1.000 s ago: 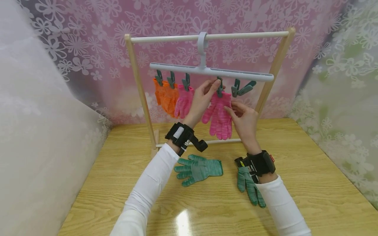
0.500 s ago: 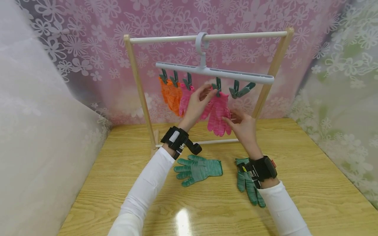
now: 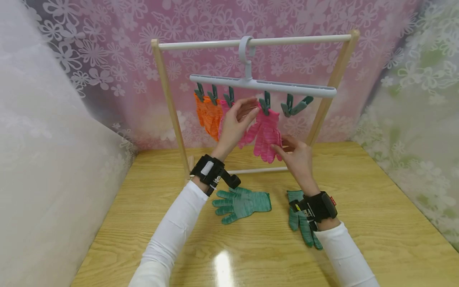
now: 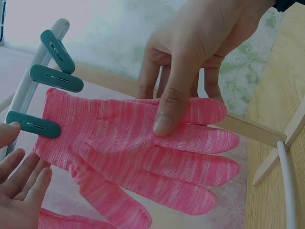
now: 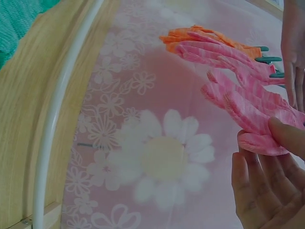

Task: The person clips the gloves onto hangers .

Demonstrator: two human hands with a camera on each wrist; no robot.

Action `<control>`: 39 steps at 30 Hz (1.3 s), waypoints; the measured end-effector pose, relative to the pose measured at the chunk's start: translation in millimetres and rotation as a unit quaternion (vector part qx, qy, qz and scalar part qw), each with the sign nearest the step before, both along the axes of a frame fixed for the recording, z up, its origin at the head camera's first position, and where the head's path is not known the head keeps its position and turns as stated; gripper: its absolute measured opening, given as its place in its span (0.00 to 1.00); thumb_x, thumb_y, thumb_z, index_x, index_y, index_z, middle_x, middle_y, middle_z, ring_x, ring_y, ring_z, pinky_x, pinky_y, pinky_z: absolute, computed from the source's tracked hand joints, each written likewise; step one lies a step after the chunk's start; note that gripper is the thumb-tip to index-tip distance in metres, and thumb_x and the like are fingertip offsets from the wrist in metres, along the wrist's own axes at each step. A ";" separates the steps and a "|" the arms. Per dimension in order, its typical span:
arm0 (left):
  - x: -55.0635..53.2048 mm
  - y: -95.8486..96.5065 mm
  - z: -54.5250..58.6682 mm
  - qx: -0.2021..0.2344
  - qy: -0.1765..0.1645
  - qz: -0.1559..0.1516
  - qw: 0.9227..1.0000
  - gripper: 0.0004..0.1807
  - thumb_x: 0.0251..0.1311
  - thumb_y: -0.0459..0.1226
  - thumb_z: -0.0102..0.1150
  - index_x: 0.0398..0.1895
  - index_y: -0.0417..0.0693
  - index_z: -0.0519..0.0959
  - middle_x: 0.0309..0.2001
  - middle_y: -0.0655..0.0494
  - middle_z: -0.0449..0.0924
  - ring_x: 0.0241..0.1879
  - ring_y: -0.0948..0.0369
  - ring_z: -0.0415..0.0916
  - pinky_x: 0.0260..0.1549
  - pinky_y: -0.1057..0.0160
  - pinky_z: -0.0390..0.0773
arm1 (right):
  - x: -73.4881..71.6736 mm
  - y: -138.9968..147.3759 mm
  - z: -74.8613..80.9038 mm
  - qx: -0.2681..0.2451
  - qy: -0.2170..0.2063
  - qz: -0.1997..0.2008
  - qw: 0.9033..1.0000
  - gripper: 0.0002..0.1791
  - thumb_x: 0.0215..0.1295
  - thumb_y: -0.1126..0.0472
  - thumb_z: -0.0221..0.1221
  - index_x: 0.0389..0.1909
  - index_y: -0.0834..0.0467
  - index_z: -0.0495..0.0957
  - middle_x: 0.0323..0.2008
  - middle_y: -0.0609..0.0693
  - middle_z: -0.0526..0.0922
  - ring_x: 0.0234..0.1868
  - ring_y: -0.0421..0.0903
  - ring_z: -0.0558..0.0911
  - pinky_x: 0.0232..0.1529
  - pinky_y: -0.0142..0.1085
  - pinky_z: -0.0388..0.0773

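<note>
A pink glove point(image 3: 267, 133) hangs by its cuff from a dark green clip point(image 3: 265, 103) under the grey hanger point(image 3: 287, 87). My right hand point(image 3: 298, 159) pinches its finger part at the edge, thumb in front and fingers behind, as the left wrist view also shows. My left hand point(image 3: 234, 125) is beside the cuff with fingers extended, thumb tip close to the clip point(image 4: 33, 124), and grips nothing. Another pink glove point(image 5: 224, 57), partly behind my left hand in the head view, and orange gloves point(image 3: 209, 117) hang farther left from other clips.
A wooden rack point(image 3: 340, 69) with a white top rod point(image 3: 297, 40) carries the hanger. Two clips point(image 3: 289, 105) without gloves are at its right end. On the table point(image 3: 261, 255) lie a green glove point(image 3: 247, 204) and another green glove point(image 3: 305, 233), partly under my right wrist.
My left hand has come off the clip and moved down and left beside the cuff. My right hand has slid lower on the pink glove. The hanger has swung slightly.
</note>
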State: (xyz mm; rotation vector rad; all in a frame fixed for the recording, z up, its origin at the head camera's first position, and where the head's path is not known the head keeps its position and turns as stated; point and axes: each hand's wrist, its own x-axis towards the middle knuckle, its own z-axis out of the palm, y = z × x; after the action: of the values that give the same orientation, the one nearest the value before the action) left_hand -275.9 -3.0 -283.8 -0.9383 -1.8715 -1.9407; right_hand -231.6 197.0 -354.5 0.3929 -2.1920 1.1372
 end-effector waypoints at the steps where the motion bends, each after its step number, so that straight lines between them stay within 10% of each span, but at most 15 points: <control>1: 0.6 -0.1 0.6 0.003 0.004 0.004 1.000 0.21 0.73 0.31 0.56 0.67 0.35 0.71 0.63 0.40 0.76 0.62 0.54 0.75 0.63 0.65 0.73 | 0.3 0.5 -0.8 0.002 -0.003 -0.001 1.000 0.18 0.61 0.63 0.72 0.51 0.65 0.85 0.41 0.61 0.88 0.40 0.56 0.88 0.40 0.43 0.85; 9: 5.9 -0.1 4.1 0.040 0.051 0.061 0.996 0.18 0.72 0.30 0.57 0.61 0.32 0.72 0.59 0.38 0.77 0.60 0.50 0.76 0.61 0.59 0.77 | 3.8 7.7 -16.4 0.021 -0.019 -0.015 0.999 0.19 0.60 0.61 0.73 0.51 0.64 0.85 0.37 0.61 0.89 0.35 0.56 0.88 0.33 0.15 0.73; 15: 20.8 9.0 15.7 0.046 0.129 0.094 0.986 0.14 0.71 0.29 0.57 0.56 0.30 0.74 0.54 0.36 0.79 0.55 0.50 0.78 0.57 0.59 0.79 | 6.5 13.1 -28.2 0.040 -0.016 -0.015 0.999 0.18 0.60 0.61 0.73 0.49 0.63 0.86 0.34 0.59 0.89 0.29 0.54 0.88 0.31 0.18 0.75; 21: 33.2 28.7 29.5 -0.065 0.207 0.116 0.969 0.15 0.71 0.31 0.59 0.57 0.31 0.76 0.53 0.39 0.81 0.53 0.52 0.81 0.54 0.69 0.79 | 7.0 14.4 -37.3 0.051 -0.040 -0.006 0.998 0.15 0.62 0.60 0.71 0.48 0.61 0.86 0.35 0.58 0.89 0.29 0.53 0.88 0.34 0.40 0.86; 27: 40.6 43.8 33.7 -0.153 0.206 0.133 0.957 0.19 0.71 0.32 0.59 0.62 0.32 0.74 0.58 0.40 0.79 0.54 0.51 0.82 0.53 0.74 0.77 | 8.2 15.5 -45.9 0.061 -0.093 0.012 0.994 0.14 0.66 0.59 0.68 0.49 0.62 0.85 0.40 0.61 0.88 0.35 0.58 0.88 0.39 0.52 0.86; 39: 41.4 53.4 33.9 -0.186 0.164 0.143 0.958 0.19 0.72 0.33 0.58 0.63 0.35 0.75 0.54 0.44 0.80 0.51 0.56 0.82 0.49 0.75 0.78 | 9.4 11.9 -66.8 0.177 -0.189 0.060 0.964 0.14 0.67 0.58 0.67 0.50 0.61 0.86 0.45 0.58 0.88 0.37 0.55 0.88 0.38 0.47 0.85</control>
State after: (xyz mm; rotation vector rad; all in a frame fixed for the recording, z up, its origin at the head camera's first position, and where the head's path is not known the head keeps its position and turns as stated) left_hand -234.5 50.4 -249.9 -0.9553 -2.0663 -1.2072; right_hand -222.3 208.9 -421.3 0.4979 -2.7557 0.9358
